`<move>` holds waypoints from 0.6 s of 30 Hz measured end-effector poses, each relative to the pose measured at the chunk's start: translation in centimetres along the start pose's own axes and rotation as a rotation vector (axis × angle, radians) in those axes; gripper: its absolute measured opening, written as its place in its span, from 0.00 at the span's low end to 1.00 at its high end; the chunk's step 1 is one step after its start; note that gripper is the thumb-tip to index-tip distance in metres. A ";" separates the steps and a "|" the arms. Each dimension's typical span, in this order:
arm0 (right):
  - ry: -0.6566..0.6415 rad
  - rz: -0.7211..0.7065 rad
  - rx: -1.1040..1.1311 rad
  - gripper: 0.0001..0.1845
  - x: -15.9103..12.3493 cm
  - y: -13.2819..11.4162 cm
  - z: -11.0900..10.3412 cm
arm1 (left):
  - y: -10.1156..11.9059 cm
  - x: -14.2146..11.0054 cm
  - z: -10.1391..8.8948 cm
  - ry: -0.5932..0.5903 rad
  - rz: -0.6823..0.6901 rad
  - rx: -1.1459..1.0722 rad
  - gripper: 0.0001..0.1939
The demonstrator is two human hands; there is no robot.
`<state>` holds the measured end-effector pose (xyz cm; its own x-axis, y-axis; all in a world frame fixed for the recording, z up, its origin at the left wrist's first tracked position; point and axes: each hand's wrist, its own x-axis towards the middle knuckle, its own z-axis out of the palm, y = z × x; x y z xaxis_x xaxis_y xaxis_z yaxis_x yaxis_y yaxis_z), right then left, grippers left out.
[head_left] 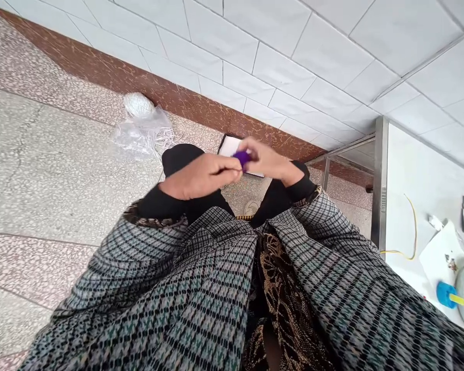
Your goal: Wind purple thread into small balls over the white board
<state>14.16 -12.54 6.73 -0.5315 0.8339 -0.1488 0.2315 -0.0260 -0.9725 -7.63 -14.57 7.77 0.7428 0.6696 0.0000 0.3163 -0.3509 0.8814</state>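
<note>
Between my two hands is a small purple bundle [241, 157], soft-looking and rounded; its exact kind is hard to make out. My left hand [204, 178] reaches in from the left with its thumb and fingers pinched at the bundle's near side. Curled round the other side is my right hand [268, 161], slightly blurred by motion. Both hands are above my knees. Beneath them, a flat white item with a dark edge [227, 146] lies on the floor, partly hidden by my hands.
A white ball of yarn [138, 105] and a clear plastic bag [141, 135] with white strands lie on the floor near the wall. At right, a white table [405, 232] with a metal leg carries a yellow cord [415, 232], a blue object [446, 294] and a bowl [463, 288].
</note>
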 end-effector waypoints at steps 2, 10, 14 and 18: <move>-0.193 -0.003 0.015 0.33 -0.7 0.4 0.7 | -1.2 -0.5 -1.2 0.071 -0.050 0.012 0.15; -0.038 -0.257 0.395 0.44 -3.3 -0.1 -1.9 | -5.2 -0.9 0.1 0.058 -0.165 -0.408 0.13; 0.053 -0.355 0.677 0.36 -4.4 0.8 -4.6 | -6.3 -3.7 -1.7 0.077 -0.244 -0.335 0.17; -0.151 -0.522 1.557 0.29 -6.2 1.1 -8.1 | -7.7 -11.0 -6.6 0.216 -0.631 -0.149 0.17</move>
<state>24.28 -13.24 8.07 -0.3758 0.8742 0.3075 -0.9266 -0.3490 -0.1402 -22.14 -14.95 4.08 0.3035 0.8372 -0.4549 0.5543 0.2331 0.7990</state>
